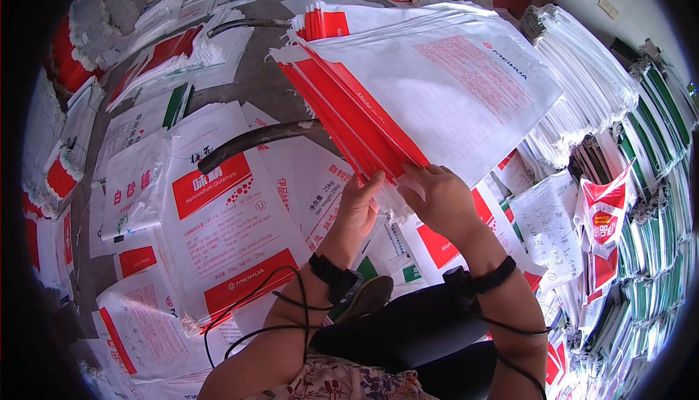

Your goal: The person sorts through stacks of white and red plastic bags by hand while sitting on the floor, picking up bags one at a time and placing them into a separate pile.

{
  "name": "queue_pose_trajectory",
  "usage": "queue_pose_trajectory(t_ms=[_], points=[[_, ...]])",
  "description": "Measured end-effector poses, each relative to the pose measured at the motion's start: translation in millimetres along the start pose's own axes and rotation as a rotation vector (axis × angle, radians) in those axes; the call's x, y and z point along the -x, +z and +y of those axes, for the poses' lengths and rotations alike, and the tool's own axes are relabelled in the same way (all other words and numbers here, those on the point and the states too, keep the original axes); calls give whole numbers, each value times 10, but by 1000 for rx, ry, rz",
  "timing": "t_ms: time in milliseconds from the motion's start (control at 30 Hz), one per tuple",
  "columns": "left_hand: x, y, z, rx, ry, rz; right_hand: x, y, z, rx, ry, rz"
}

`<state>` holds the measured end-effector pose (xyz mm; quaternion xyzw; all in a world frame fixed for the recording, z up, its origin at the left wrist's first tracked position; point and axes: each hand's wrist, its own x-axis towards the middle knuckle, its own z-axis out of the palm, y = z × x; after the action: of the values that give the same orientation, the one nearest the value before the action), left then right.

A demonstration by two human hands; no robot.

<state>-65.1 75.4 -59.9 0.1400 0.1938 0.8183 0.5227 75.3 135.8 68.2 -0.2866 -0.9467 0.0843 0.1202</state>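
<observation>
A stack of flat white woven sacks [444, 79] with red side bands lies in front of me. Its near corner points toward my hands. My right hand [440, 200] is closed on the edge at that corner, thumb below and fingers bent over it. At the same red edge, just to the left, my left hand [357, 207] has its thumb and curled fingers against the sacks. What lies between its fingers is partly hidden. The upper sacks are fanned slightly apart along the red side.
Two dark curved bars [255, 140] stick out left from under the stack. Loose printed sacks [233, 218] cover the floor. Piles of folded sacks [582, 72] line the right, more sack bundles [73, 123] the left. A crumpled red-and-white bag [604, 214] hangs at the right. Black cables [306, 320] trail from my wrists.
</observation>
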Motion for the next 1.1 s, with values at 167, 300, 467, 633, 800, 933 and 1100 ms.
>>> queue_pose_trajectory(t_ms=[167,300,467,633,800,933,1100], points=[[3,6,19,-43,-24,-33,-14,114,151,-56,-38,87],[-2,-13,-16,-65,32,-13,-26,167,-48,151,-30,32],[-1,-89,-82,14,17,-50,-286,-3,-73,335,11,-198],[-27,-161,-130,-21,27,16,-400,-1240,417,344,-52,284],[-51,-21,-50,-26,25,35,-135,-1242,-58,883,-239,335],[-122,-81,-77,-83,60,70,-49,-307,-170,657,-143,-68],[-123,-60,-134,-140,61,92,-14,177,-107,262,-15,-6]])
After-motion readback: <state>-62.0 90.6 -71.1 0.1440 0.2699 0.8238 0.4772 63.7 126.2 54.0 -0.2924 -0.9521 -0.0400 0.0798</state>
